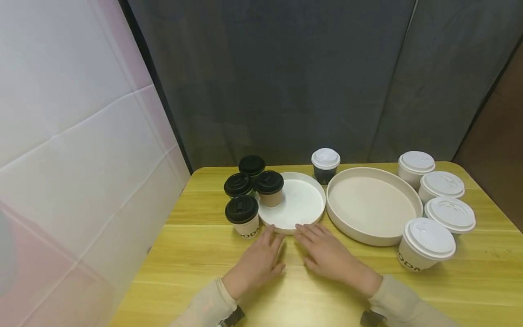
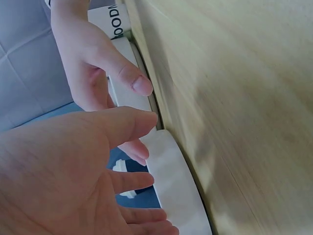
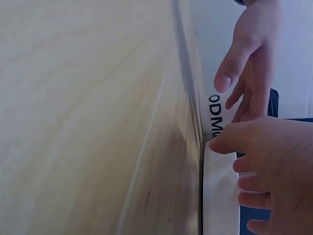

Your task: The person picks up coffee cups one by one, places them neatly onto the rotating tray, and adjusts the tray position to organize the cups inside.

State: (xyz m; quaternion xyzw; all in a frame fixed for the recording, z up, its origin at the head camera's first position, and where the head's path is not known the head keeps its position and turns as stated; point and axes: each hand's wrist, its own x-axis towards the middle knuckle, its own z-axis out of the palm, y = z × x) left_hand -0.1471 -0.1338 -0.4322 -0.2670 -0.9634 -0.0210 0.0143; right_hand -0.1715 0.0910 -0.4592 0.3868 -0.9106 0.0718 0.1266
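Observation:
In the head view, a white round tray [image 1: 300, 200] lies on the table in front of both hands. My left hand [image 1: 259, 256] and right hand [image 1: 327, 252] are at its near rim, fingers extended and fingertips at the edge; firm contact cannot be judged. Inside the tray, at its left, stands a small brown paper cup with a black lid [image 1: 268, 183]. The left wrist view has the left palm [image 2: 63, 166] beside the tray wall [image 2: 173, 181]. From the right wrist, the right hand [image 3: 279, 166] appears beside the same wall [image 3: 219, 191], nothing gripped.
Left of the tray stand several black-lidded cups [image 1: 242, 210]. A larger beige round tray [image 1: 373, 204] adjoins it on the right, with white-lidded cups [image 1: 429, 238] along its far side. One dark cup with a white lid [image 1: 325, 159] stands behind, near the table's back edge.

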